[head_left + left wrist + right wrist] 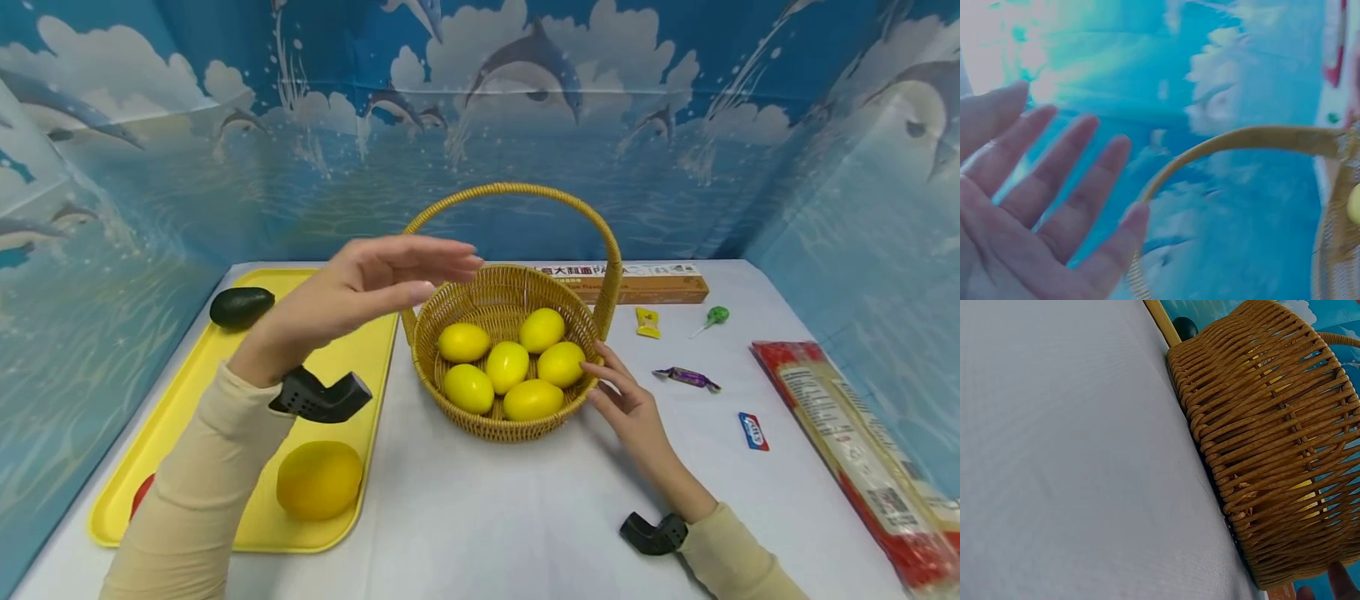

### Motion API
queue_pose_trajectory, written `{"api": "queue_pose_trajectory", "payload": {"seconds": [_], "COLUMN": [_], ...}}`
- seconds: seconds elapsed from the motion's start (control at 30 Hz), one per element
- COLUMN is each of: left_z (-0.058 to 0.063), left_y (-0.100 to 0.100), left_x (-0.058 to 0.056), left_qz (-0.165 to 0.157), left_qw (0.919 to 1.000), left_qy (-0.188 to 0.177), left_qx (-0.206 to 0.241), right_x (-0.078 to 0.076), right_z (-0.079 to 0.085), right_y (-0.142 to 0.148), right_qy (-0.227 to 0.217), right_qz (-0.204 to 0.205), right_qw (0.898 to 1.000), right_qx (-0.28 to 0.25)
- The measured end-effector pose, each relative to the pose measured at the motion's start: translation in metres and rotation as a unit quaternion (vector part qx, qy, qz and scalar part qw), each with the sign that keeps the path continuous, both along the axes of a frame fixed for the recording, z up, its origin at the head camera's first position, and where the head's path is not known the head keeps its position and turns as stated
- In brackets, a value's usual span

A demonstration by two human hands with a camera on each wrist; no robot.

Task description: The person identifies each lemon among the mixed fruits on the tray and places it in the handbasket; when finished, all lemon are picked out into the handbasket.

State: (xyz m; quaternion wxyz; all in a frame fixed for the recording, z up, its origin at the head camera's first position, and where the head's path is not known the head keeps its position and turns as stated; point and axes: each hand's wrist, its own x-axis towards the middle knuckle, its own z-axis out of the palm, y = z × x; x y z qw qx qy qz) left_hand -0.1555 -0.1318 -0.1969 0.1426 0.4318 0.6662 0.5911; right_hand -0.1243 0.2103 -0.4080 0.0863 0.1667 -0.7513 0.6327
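Observation:
A round wicker basket (480,425) with a tall arched handle (510,190) stands in the middle of the table, with several yellow lemons (507,367) in its bowl. My left hand (375,279) is raised at the basket's upper left, fingers extended and holding nothing. In the left wrist view, the spread fingers (1075,172) overlap the handle's left side. At the basket's right rim, my right hand (626,400) grips the edge, fingers over it and thumb on the outer side. Only fingertips (1341,581) show beside the weave in the right wrist view.
A yellow tray (337,537) on the left holds an avocado (242,307), a yellow-orange fruit (319,480) and a partly hidden red thing. A pasta box (660,287) lies behind the basket. Wrapped candies (687,378), a green lollipop (717,315) and a red package (847,450) lie right.

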Motion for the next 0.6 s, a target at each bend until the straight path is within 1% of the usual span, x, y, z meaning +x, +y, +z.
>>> {"api": "queue_pose_trajectory", "payload": {"seconds": [0.07, 0.13, 0.2, 0.27, 0.37, 0.43, 0.47, 0.53, 0.6], "left_z": [0.011, 0.016, 0.018, 0.016, 0.005, -0.007, -0.014, -0.030, -0.047], "left_y": [-0.012, -0.023, -0.034, -0.045, -0.062, -0.075, -0.082, -0.096, -0.112], "left_x": [0.005, 0.007, 0.004, -0.003, -0.022, -0.039, -0.047, -0.062, -0.074], "left_qz": [0.029, 0.073, 0.120, 0.159, 0.210, 0.238, 0.252, 0.283, 0.306], "left_qw": [0.9984, 0.9938, 0.9871, 0.9793, 0.9663, 0.9550, 0.9479, 0.9309, 0.9125], "left_qy": [0.027, 0.044, 0.052, 0.045, 0.011, -0.033, -0.058, -0.106, -0.159], "left_qx": [0.040, 0.071, 0.093, 0.117, 0.148, 0.174, 0.186, 0.206, 0.220], "right_x": [0.000, 0.000, 0.000, -0.001, 0.000, 0.000, 0.000, 0.000, 0.001], "right_z": [0.000, 0.000, -0.001, -0.001, -0.002, -0.002, -0.002, -0.003, -0.003], "right_y": [0.001, 0.002, 0.002, 0.003, 0.003, 0.003, 0.003, 0.002, 0.000], "right_qy": [0.002, 0.002, 0.004, 0.004, 0.005, 0.005, 0.005, 0.004, 0.001], "right_qz": [-0.002, -0.003, -0.003, -0.002, -0.002, -0.004, -0.004, -0.004, -0.002], "right_qw": [1.000, 1.000, 1.000, 1.000, 1.000, 1.000, 1.000, 1.000, 1.000], "right_qx": [0.002, 0.002, 0.002, 0.003, 0.005, 0.003, 0.002, 0.001, -0.002]}}
